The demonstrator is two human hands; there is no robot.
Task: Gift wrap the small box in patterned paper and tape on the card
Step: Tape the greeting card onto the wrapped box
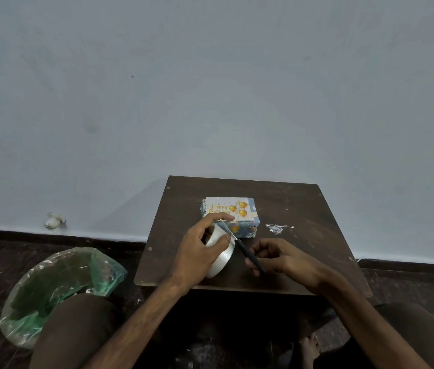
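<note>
A green-lined bin [58,294] sat on the floor at far left, likely for scraps. The left hand [199,251] gripped the tape roll [221,255], presenting a strip to the black-handled cutting tool [250,255] pinched in the right hand [277,258]. Just beyond, the wrapped box [245,230] lay mid-table with the card [227,207] on top. The small table [303,249] was dark wood, the wall [210,89] pale blue.

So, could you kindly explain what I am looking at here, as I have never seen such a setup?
No machine here: a person wears a camera on the head, looking down at their own hands. The left hand grips a tape roll; the right hand holds a thin dark tool, probably scissors, against the tape. On the small dark table lies the wrapped box with a birthday card on top, scraps beside it. A bin with a green bag stands on the floor.
</note>
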